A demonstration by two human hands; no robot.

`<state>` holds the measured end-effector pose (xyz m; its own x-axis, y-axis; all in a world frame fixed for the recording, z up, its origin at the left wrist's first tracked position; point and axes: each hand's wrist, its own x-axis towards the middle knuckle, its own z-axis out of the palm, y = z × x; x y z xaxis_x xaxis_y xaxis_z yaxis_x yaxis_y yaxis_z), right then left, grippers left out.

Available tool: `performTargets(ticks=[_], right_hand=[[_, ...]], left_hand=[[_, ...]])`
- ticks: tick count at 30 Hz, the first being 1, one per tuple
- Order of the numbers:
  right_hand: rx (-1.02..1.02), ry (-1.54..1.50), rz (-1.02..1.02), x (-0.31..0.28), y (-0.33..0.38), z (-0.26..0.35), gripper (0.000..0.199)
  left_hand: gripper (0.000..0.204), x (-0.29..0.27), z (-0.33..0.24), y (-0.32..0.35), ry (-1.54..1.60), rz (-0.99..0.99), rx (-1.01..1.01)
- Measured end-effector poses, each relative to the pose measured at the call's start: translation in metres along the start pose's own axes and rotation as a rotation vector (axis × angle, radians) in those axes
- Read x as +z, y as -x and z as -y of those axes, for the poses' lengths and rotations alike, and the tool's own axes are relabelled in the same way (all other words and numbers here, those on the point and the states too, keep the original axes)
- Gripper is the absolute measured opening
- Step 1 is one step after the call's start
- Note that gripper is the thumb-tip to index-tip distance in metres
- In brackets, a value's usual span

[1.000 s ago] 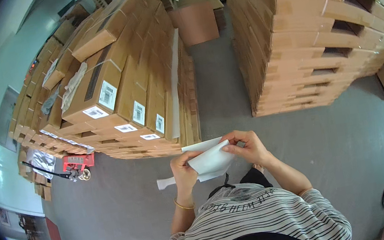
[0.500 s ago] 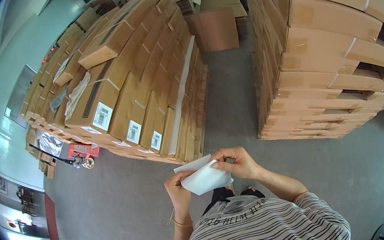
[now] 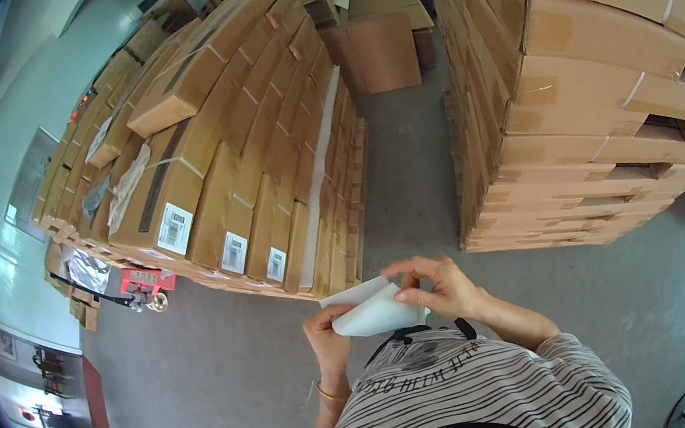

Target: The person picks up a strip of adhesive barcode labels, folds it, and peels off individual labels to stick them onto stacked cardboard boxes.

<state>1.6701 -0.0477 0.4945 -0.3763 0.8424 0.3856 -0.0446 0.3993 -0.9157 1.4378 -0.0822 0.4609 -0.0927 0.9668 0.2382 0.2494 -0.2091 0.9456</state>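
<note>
In front of my body, white paper sheets [image 3: 375, 314] are held at waist height, one lying over another, with a gap between their upper edges. My left hand [image 3: 326, 333] is closed on their left end, thumb on top. At the right end, my right hand [image 3: 442, 289] has its thumb and bent fingers pinched at the paper's edge. The fingertips behind the sheets are hidden. Whatever is on the sheets' faces is too faint to make out.
Ahead to the left, long cartons [image 3: 202, 160] with white labels are stacked on a pallet. A tall carton stack [image 3: 583, 107] stands to the right. A grey aisle [image 3: 401, 161] runs between them toward flattened cardboard [image 3: 380, 53]. A red pallet jack [image 3: 145, 283] is at far left.
My hands and the sheets have shifted slightly right in view. My right thumb has slid toward the paper's right edge, and its fingers are more bent. The view has turned a little.
</note>
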Motion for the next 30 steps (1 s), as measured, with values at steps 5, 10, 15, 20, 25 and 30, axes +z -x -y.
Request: performTargets(ticks=[5, 10, 15, 20, 25, 30], right_hand=[[-0.002, -0.069, -0.082, -0.015, -0.002, 0.006, 0.070], [0.078, -0.212, -0.118, -0.017, 0.003, 0.004, 0.073], [0.114, -0.297, -0.130, -0.015, 0.012, 0.007, 0.075], [0.173, -0.314, -0.100, -0.014, 0.015, 0.002, 0.074], [0.154, -0.317, -0.104, -0.016, 0.022, 0.005, 0.073], [0.114, -0.357, -0.137, -0.018, 0.032, 0.005, 0.072]], left_hand=[[0.014, -0.005, -0.003, 0.000, -0.010, -0.084, -0.005], [0.013, -0.008, 0.007, 0.003, -0.044, -0.088, -0.008], [0.013, -0.009, 0.004, 0.007, -0.073, -0.087, -0.062], [0.012, -0.009, 0.005, 0.012, -0.079, -0.114, -0.005], [0.012, -0.008, 0.002, 0.018, -0.090, -0.116, -0.003], [0.010, -0.004, -0.005, 0.023, -0.085, -0.125, 0.007]])
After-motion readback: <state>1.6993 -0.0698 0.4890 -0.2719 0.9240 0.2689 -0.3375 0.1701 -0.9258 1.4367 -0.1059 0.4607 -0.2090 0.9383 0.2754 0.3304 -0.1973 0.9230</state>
